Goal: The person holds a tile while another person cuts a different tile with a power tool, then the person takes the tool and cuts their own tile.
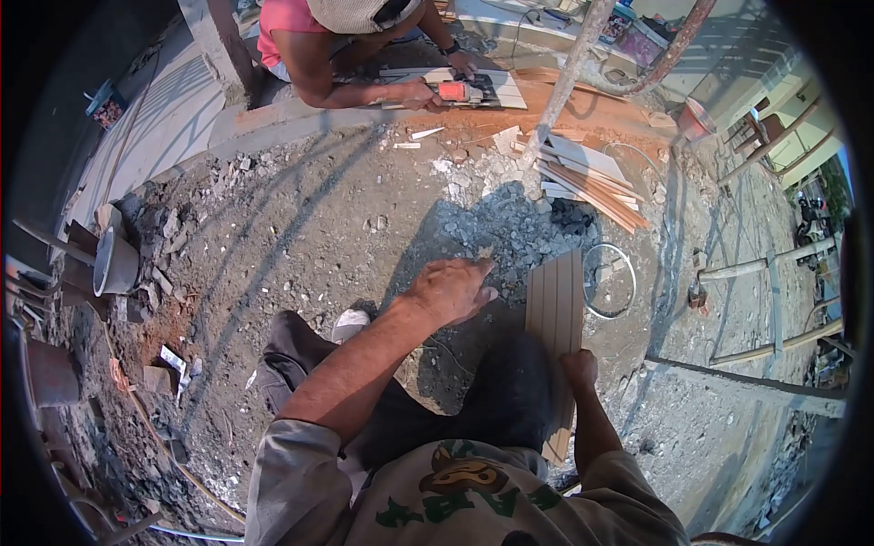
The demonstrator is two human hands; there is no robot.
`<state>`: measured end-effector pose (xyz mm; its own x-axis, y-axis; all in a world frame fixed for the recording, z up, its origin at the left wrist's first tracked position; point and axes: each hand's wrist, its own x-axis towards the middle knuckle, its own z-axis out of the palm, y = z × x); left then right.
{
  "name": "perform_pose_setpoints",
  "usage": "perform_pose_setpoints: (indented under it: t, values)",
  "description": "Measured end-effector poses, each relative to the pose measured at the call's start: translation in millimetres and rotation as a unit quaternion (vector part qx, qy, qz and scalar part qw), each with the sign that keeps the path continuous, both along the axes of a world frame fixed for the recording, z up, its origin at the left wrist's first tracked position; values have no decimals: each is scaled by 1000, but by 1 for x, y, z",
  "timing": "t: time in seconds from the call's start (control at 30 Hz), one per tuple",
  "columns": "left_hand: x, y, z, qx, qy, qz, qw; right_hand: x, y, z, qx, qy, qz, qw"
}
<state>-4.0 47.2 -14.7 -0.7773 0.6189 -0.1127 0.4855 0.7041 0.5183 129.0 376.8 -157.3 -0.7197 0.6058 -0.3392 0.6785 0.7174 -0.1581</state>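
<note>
My left hand (451,289) is held out in front of my body over the rubble ground, its index finger and thumb apart, with nothing in it. At the right side of my lap, my right hand (579,366) is closed on the edge of a long brown grooved panel (555,305). The panel lies lengthwise beside my right leg, its far end pointing away from me. Across from me a co-worker in a pink top holds a red power tool (452,92) against light boards (506,91).
Loose wooden strips (592,187) lie near a slanted pole (569,73). A coiled white cable (610,312) rests right of the panel. Buckets (116,262) stand at the left, and a reddish bucket (695,120) at the upper right. Broken rubble (496,223) covers the ground ahead.
</note>
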Motion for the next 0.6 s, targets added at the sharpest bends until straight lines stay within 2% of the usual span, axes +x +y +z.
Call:
perform_pose_setpoints:
  t: [0.6]
  values:
    - [1,-1,7,-10,-4,2,1000,0,-2,4,-3,-2,-13,1000]
